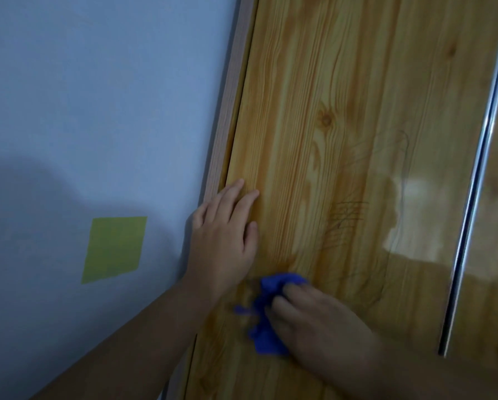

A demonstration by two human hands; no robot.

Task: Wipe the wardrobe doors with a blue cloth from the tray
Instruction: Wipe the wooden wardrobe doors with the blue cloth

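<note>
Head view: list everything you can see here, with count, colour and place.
door: 1 in full view, glossy yellow-brown wood grain, centre; a sliver of another panel right of the strip
strip: 1, silver, running down the door's right edge
frame: 1, pale wood, along the door's left edge
marks: a patch of thin dark scribbles, mid-door
wall: 1, blue-grey, left
square: 1, yellow-green, on the wall, lower left
cloth: 1, blue, bunched against the lower door
left hand: 1, flat on the door by the frame
right hand: 1, grips the cloth against the door
</note>
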